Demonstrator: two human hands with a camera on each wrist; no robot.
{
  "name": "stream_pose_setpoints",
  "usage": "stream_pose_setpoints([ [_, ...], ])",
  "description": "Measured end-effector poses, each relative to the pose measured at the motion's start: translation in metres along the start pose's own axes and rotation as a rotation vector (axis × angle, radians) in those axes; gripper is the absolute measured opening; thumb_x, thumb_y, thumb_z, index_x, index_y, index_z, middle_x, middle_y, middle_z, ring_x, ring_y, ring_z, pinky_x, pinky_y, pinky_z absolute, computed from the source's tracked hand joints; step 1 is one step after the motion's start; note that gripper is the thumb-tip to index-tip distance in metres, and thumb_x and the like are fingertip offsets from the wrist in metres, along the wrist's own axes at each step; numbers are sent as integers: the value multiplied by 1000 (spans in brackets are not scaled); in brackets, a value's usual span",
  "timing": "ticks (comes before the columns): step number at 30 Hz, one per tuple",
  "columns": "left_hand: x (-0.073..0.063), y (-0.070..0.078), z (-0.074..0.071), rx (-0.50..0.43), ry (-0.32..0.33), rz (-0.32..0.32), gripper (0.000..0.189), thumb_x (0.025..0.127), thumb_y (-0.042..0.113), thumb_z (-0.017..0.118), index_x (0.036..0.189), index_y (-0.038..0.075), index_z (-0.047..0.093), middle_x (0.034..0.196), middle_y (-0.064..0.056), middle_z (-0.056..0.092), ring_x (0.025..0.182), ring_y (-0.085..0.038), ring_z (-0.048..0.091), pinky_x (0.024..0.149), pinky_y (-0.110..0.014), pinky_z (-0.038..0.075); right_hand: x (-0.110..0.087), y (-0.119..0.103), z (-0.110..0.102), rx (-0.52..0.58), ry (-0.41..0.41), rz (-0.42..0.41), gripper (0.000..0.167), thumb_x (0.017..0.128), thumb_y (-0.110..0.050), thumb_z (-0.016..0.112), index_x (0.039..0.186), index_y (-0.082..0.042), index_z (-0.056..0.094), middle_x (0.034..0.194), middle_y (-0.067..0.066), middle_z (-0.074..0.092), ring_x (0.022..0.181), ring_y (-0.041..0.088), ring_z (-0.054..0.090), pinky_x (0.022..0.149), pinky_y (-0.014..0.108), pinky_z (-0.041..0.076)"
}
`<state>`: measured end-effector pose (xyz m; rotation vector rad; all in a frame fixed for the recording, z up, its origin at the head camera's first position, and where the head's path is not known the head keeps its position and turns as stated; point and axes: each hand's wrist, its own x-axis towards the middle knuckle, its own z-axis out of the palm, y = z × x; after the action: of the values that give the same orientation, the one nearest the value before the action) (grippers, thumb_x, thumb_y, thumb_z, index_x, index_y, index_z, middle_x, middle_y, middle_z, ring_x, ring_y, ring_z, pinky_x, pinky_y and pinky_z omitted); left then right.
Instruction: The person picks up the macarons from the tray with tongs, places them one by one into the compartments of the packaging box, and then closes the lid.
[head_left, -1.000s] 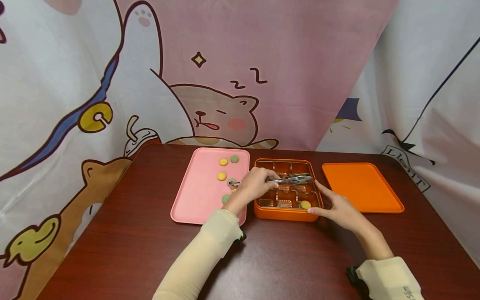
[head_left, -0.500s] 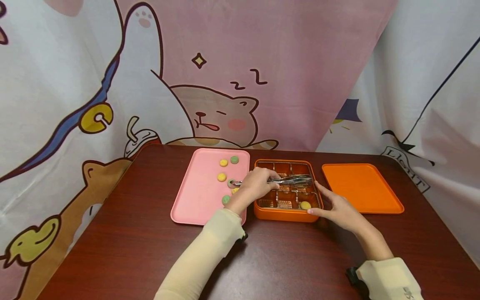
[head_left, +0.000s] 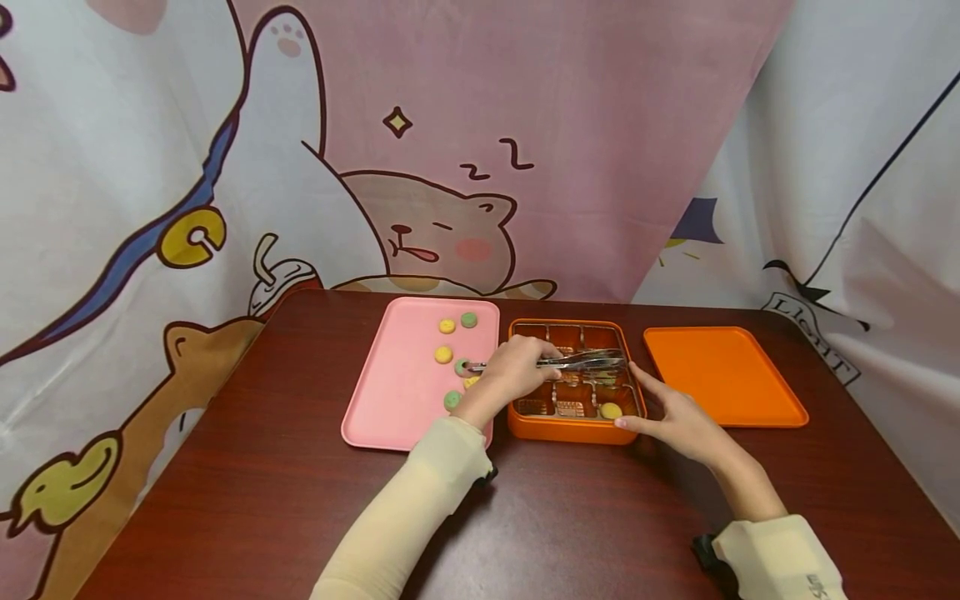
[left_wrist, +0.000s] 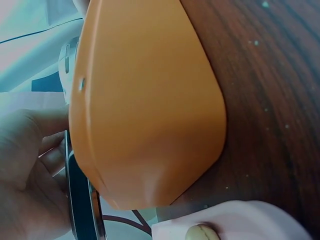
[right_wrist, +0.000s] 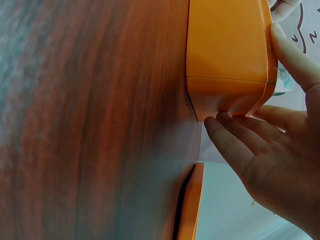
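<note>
My left hand (head_left: 517, 367) grips metal tongs (head_left: 588, 361), whose blades reach over the orange box (head_left: 570, 430). The tongs (left_wrist: 84, 195) also show as a dark strip beside the hand in the left wrist view. Inside the box is a clear divided insert with several compartments. A yellow macaron (head_left: 611, 411) lies in its near right compartment. A greenish patch shows below the blades; I cannot tell what it is. My right hand (right_wrist: 282, 150) rests on the box's right side, its thumb at the near rim and extended fingers touching the side wall.
Left of the box, a pink tray (head_left: 390, 392) carries several yellow and green macarons, including a green macaron (head_left: 468, 319) at the back. An orange lid (head_left: 723, 375) lies flat to the right. A patterned curtain (head_left: 585, 150) hangs behind the table (head_left: 570, 525).
The left hand and tongs have shifted very slightly to the right over the box. A greenish patch now shows under the blades. My right hand stays on the box.
</note>
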<state>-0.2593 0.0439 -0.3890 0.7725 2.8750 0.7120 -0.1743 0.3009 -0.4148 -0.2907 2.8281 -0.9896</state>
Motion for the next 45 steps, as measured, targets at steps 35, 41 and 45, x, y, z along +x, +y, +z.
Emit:
stream_pose_setpoints([
  [35, -11, -6, -18, -143, 24, 5, 45, 91, 34, 73, 134, 21, 65, 110, 1, 76, 65, -8, 52, 68, -22, 42, 1, 1, 0, 7, -9, 10, 97, 90, -46, 70, 160, -7, 15, 157, 33, 28, 140, 55, 32, 103, 71, 35],
  [41, -15, -8, -24, -153, 38, 8, 45, 91, 32, 73, 133, 20, 65, 98, 3, 76, 72, -8, 57, 67, -22, 42, 1, -1, -1, 5, -8, 12, 98, 90, -46, 70, 160, -5, 15, 157, 34, 29, 140, 55, 32, 104, 71, 35],
  [45, -20, -8, -28, -166, 34, -5, 45, 91, 32, 73, 134, 20, 64, 122, 0, 71, 83, -13, 57, 74, -25, 45, 0, -2, -1, -1, -8, 14, 98, 90, -46, 70, 159, -5, 15, 156, 34, 29, 139, 55, 34, 103, 70, 36],
])
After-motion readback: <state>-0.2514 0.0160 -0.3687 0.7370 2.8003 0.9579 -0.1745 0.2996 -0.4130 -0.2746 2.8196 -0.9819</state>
